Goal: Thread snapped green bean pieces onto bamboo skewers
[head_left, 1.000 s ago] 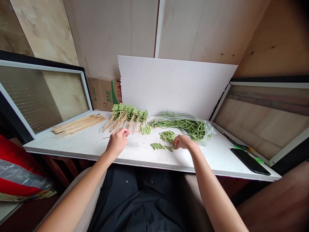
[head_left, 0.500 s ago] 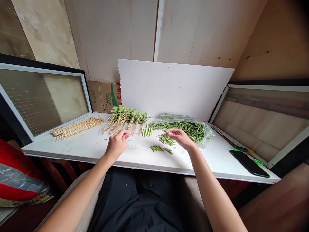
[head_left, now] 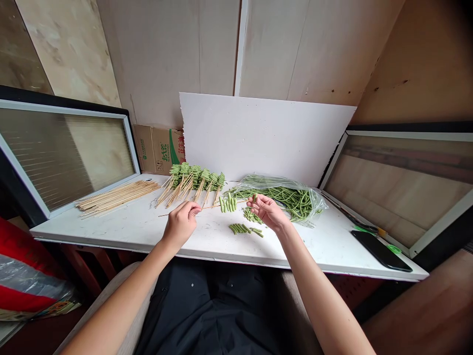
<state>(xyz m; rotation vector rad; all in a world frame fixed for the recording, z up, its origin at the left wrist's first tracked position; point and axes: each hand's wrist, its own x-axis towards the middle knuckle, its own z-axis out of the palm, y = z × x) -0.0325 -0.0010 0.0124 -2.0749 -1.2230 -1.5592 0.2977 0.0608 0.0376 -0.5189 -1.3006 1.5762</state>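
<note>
My left hand [head_left: 181,222] pinches a thin bamboo skewer [head_left: 209,207] that points right and carries several short green bean pieces [head_left: 228,203] near its tip. My right hand [head_left: 268,211] is raised at the skewer's tip, thumb and fingers pinched on one cut bean piece [head_left: 254,198]. Below it lie a small heap of cut bean pieces [head_left: 251,216] and a neat row of cut pieces [head_left: 240,228] on the white tabletop [head_left: 129,227].
Finished bean skewers [head_left: 192,180] are piled at the back. Bare bamboo sticks [head_left: 116,195] lie to the left. A clear bag of long beans [head_left: 291,197] sits to the right. A black phone [head_left: 381,243] and a green-handled tool [head_left: 369,229] lie far right.
My right hand lifted from the tabletop with a bean piece and moved up and left to the skewer's tip. My left hand tilted the skewer slightly upward.
</note>
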